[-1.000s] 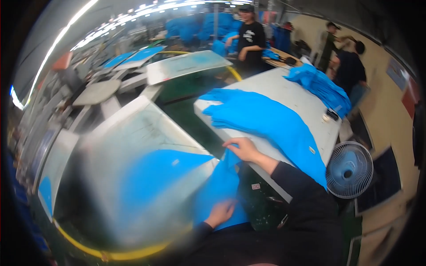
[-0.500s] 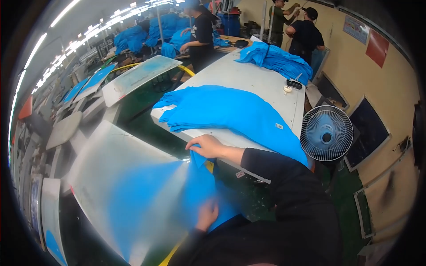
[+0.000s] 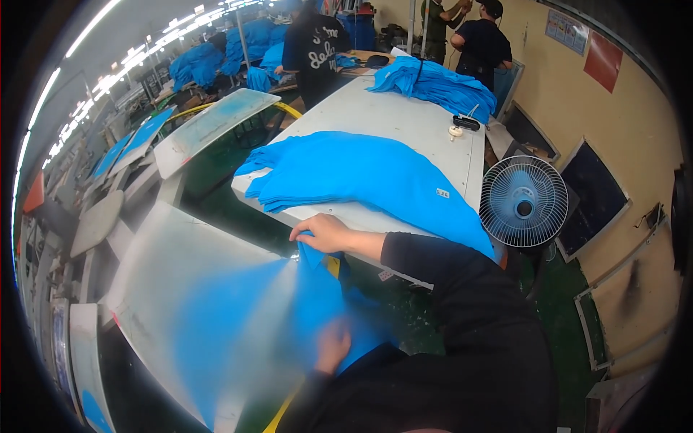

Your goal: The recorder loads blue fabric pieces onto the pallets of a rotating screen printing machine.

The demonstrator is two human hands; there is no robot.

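Note:
A thin blue fabric piece (image 3: 317,296) hangs between my hands, beside the near corner of a pale flat board (image 3: 155,260). My right hand (image 3: 323,232) pinches its upper end between thumb and fingers. Lower down, my left hand (image 3: 333,346) is closed on the same fabric, its fingertips partly hidden and hazy. Another blue patch (image 3: 224,317) covers part of the board, blurred by a smear in the picture. Just beyond my right hand, a stack of blue fabric pieces (image 3: 346,169) with a small white label lies across the white table (image 3: 317,112).
A tied blue bundle (image 3: 433,83) and a small black object (image 3: 465,123) sit on the table's far part. A standing fan (image 3: 523,202) is at right. More tilted boards (image 3: 216,130) line the left. A co-worker (image 3: 315,58) stands beyond the table; two others are farther back.
The view has shifted slightly, so the table and fan appear farther left. The co-worker beyond the table has turned their back. Both my hands keep the same hold on the fabric.

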